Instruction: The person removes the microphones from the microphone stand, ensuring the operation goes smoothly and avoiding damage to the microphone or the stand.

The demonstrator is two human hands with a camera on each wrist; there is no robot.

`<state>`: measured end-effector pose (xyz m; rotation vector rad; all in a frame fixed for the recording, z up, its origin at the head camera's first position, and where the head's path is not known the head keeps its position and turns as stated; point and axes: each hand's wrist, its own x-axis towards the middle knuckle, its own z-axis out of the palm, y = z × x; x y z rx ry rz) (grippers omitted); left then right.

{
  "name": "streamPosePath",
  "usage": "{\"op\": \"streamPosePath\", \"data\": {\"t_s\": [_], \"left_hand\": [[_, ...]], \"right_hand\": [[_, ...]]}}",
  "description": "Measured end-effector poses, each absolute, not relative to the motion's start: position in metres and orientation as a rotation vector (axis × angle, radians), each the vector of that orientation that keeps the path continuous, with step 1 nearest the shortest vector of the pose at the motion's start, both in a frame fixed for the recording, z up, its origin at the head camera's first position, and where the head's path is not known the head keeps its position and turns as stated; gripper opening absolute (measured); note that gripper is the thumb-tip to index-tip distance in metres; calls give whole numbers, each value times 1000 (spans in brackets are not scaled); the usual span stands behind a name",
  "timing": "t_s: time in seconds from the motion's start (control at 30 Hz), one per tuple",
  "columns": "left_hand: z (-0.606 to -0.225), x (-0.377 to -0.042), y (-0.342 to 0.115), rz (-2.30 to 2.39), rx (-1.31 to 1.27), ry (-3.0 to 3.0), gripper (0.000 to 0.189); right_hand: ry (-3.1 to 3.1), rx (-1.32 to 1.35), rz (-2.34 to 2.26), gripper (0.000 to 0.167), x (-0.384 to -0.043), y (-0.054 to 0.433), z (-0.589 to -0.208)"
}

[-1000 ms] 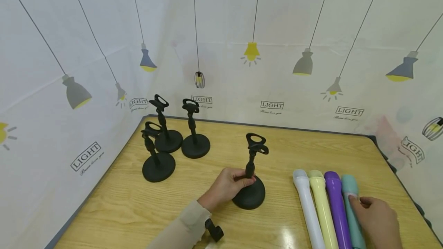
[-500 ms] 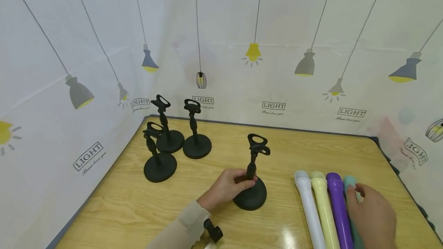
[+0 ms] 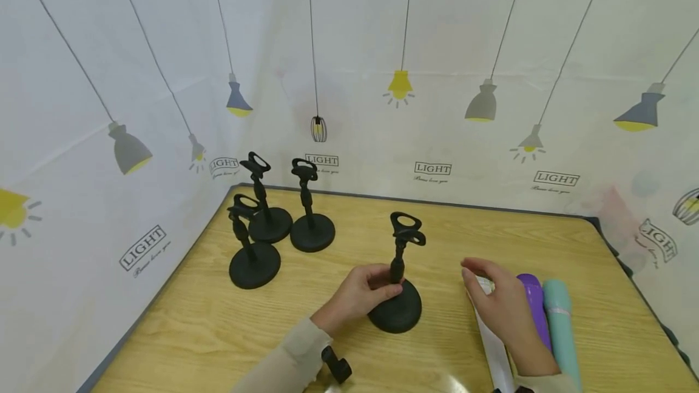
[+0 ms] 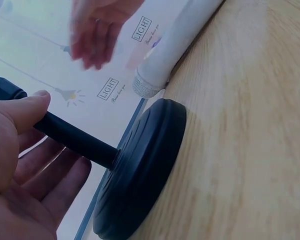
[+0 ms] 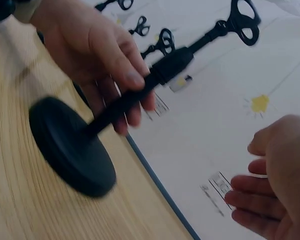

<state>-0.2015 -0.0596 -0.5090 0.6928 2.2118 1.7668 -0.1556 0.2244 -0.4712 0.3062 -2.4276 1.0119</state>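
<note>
My left hand point(image 3: 355, 297) grips the pole of a black tabletop microphone stand point(image 3: 397, 314), its round base on the table. In the left wrist view, thumb and fingers lie about the pole of the stand point(image 4: 140, 175). My right hand point(image 3: 505, 305) hovers over the row of microphones, fingers loosely bent and holding nothing; the right wrist view shows that hand point(image 5: 280, 180) apart from the stand. Below it lie a white microphone point(image 3: 496, 353), a purple microphone point(image 3: 537, 314) and a teal microphone point(image 3: 559, 320). The pale yellow microphone is mostly hidden by this hand.
Three more black microphone stands stand at the back left: a front one point(image 3: 254, 265), a corner one point(image 3: 270, 225) and a right one point(image 3: 312, 233). A cloth backdrop point(image 3: 360, 126) printed with lamps rises behind the wooden table point(image 3: 218, 344).
My right hand has left the teal microphone and moved left, over the white and yellow ones. My left hand keeps its grip on the stand, which has not moved.
</note>
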Motion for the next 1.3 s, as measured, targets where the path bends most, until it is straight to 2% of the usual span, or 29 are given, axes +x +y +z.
{"op": "streamPosePath", "data": {"t_s": [0.13,0.3,0.43,0.6,0.77,0.9,1.3], "left_hand": [[-511,-202,-59,1792,711,2213,37],[-512,-202,-58,1840,718,2211,32],[-514,-202,-58,1871,705,2230,27],[-515,-201,-56,1869,688,2278,26],[-514,-200,-54,1865,655,2322,17],[-513,-200,-53,1854,669,2377,16],[-511,-202,-52,1811,715,2414,15]], "right_hand": [[-2344,418,1269,25,-162,195,-470],[-2220,513,1614,37,-164,158,-468],[-2220,434,1679,45,-163,130,-467],[-2206,293,1759,37,-163,108,-469],[-2146,185,1849,28,-163,101,-473],[-2134,197,1816,23,-164,100,-476],[-2195,613,1787,33,-171,119,-482]]}}
